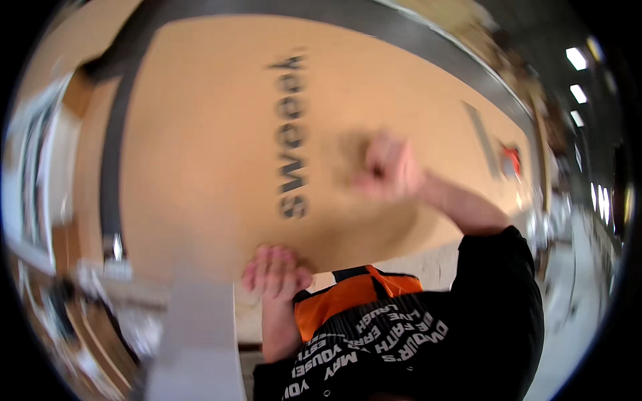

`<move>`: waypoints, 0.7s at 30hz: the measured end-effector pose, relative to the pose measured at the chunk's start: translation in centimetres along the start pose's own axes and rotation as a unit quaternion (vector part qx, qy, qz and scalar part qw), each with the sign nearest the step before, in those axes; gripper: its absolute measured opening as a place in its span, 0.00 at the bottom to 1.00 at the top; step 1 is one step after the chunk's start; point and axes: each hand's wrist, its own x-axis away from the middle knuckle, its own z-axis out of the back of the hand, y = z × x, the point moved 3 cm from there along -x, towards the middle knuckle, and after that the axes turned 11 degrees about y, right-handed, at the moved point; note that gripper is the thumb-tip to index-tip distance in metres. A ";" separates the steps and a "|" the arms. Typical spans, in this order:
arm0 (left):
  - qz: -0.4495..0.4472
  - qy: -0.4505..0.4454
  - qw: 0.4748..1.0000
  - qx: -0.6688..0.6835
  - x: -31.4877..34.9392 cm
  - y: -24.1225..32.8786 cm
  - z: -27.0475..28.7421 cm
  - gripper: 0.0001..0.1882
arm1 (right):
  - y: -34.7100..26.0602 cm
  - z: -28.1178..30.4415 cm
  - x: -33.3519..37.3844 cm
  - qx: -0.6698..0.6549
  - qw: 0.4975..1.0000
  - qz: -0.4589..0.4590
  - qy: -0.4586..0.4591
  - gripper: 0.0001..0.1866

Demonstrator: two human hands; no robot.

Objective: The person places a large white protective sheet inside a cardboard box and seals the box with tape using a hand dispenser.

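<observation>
A large flat brown cardboard sheet or box face (200,120) with dark printed lettering spreads out before me. At its near edge rests my left hand (277,273), fingers laid flat and side by side over the cardboard. Farther right and nearer the middle, my right hand (389,168) is over the cardboard with its fingers curled closed. It is blurred by motion, and whatever may be inside the fingers is hidden. Its shadow falls on the cardboard beside it.
Toward the right end of the cardboard is a small red object (511,160), beside a dark strip (481,139). A dark surface (227,8) borders the far edge. White framed pieces (40,167) stand at left. A pale grey panel (200,341) lies near left.
</observation>
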 end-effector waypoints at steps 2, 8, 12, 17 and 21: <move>-0.042 0.024 0.999 0.014 -1.2 0.1 -0.8 0.14 | -4.4 6.2 7.5 0.038 0.977 -0.124 -0.168 0.25; -0.064 -0.045 0.997 0.029 -2.0 2.9 -1.5 0.12 | -3.6 11.4 22.1 0.185 0.907 -0.267 -0.270 0.21; -0.017 -0.087 0.996 0.015 -3.0 3.2 -1.2 0.09 | -2.3 10.4 21.6 0.140 0.886 -0.280 -0.342 0.15; 0.020 -0.391 0.916 0.092 -7.0 9.9 -2.8 0.16 | -2.0 11.7 21.7 0.113 0.905 -0.243 -0.331 0.12; -0.177 -0.637 0.732 0.166 -9.2 24.0 -9.5 0.44 | -1.7 11.5 22.7 0.080 0.937 -0.239 -0.243 0.09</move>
